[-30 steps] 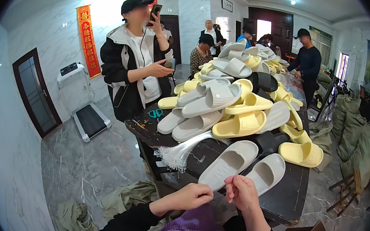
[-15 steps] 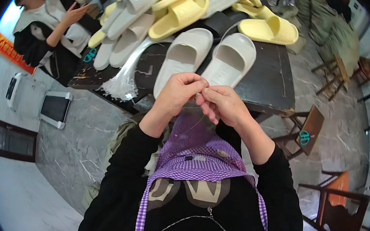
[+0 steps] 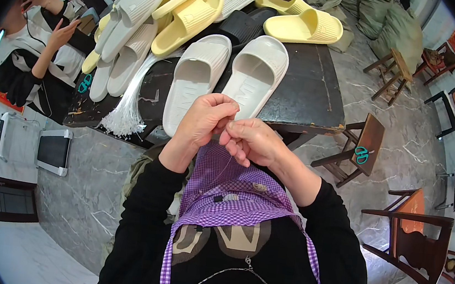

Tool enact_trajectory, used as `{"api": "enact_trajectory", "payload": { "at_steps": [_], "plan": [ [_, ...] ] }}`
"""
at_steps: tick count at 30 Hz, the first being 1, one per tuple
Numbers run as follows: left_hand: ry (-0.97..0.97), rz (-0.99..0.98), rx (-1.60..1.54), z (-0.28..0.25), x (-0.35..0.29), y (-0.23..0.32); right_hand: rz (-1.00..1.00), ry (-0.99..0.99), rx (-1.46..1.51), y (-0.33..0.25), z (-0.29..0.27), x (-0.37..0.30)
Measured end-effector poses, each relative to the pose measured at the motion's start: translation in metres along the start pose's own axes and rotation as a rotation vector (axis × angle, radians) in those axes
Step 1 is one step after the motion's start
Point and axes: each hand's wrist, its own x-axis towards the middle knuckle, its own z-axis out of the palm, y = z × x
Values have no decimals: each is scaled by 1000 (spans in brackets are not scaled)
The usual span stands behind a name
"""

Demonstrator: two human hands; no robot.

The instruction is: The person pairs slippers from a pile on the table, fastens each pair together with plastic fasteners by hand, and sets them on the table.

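Two light grey slippers (image 3: 194,77) lie side by side at the table's near edge, toes pointing away. Just in front of them my hands meet over my purple checked apron (image 3: 244,191). My left hand (image 3: 203,120) pinches with thumb and forefinger. Close against it, my right hand (image 3: 258,143) pinches too, its other fingers curled. Between the fingertips is a thin clear plastic strand, of which a faint tail hangs below the right fingers. A bundle of similar clear strands (image 3: 131,101) droops over the table edge to the left.
Yellow, grey and black slippers (image 3: 190,19) are heaped on the dark table (image 3: 313,93). Teal scissors (image 3: 84,84) rest at its left edge; another pair (image 3: 361,154) lies on a wooden stool (image 3: 371,136). A person (image 3: 36,61) is at the far left. Wooden chairs (image 3: 417,234) stand right.
The view has turned a little, so the table and slippers appear farther left. My hands stay together, pinching. The strand seen running up to the right slipper no longer shows clearly.
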Motion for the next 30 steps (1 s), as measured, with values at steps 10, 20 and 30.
{"api": "enact_trajectory", "payload": {
  "at_steps": [10,20,30],
  "plan": [
    [-67,-358,-260,-9,8,7,-214,118,-668,-37,-15,-36],
    [86,-470,-445,16,88,16,-687,679,-1026,-132,-99,29],
    [155,-328,-429,36,133,8,-337,616,-1216,-148,-135,92]
  ]
}}
